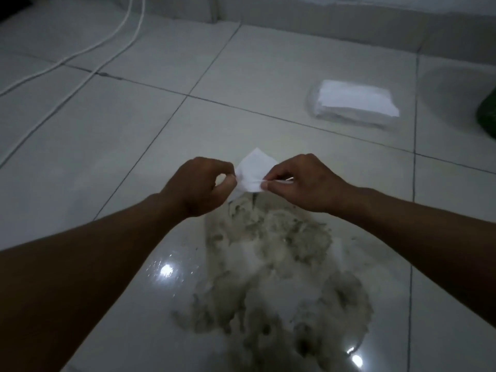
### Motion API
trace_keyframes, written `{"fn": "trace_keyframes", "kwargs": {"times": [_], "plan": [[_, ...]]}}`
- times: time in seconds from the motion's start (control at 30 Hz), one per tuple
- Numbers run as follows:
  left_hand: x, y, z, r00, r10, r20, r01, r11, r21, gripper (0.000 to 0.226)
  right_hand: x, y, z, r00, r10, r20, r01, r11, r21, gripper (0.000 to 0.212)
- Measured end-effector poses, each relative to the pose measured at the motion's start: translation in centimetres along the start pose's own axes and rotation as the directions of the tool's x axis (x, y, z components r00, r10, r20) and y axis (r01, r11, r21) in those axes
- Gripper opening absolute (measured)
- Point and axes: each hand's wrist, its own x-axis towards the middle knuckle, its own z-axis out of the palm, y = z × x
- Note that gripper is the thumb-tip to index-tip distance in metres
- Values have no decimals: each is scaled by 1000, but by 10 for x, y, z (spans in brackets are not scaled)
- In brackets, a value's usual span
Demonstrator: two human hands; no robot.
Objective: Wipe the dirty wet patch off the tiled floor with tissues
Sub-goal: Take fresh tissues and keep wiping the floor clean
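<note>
both hands hold one tissue [253,170] in the air: left hand [200,185] pinches its left edge, right hand [300,182] its right. step looks like readying it; wiping not begun. dirty patch [271,285] lies just below on the floor [120,135], untouched. next: lower and press. spare tissue stack [354,102] sits well apart, far right; open tile all round.

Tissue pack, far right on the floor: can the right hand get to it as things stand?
Probably yes. The floor between the right hand and the tissue pack is bare tile. But that hand and the left hand both pinch a tissue, so it would have to let go first or carry it along.
</note>
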Motion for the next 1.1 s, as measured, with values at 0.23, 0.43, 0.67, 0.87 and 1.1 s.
{"fn": "trace_keyframes", "kwargs": {"times": [0.23, 0.43, 0.67, 0.87, 1.1], "plan": [[-42, -3, -14, 996, -90, 27, 88, 994, 57, 34, -21, -29, 22, 956, -12, 294, -4, 998, 55, 7], [-59, 4, 18, 992, -58, 113, 50, 996, 72, 52, -39, -28, 31, 879, 60, 472, -32, 997, -67, 11], [-73, 9, 54, 991, 61, 122, -70, 995, 70, 50, -46, -31, 22, 742, 285, 607, -71, 934, -351, 36], [-78, 13, 64, 989, 78, 123, -95, 987, 133, 59, -53, -9, 47, 999, -45, -20, 33, 910, -413, 21], [-91, 14, 81, 976, 84, 201, -140, 949, 281, 60, -102, 15, 115, 982, -188, 32, 183, 876, -447, 53]]}}
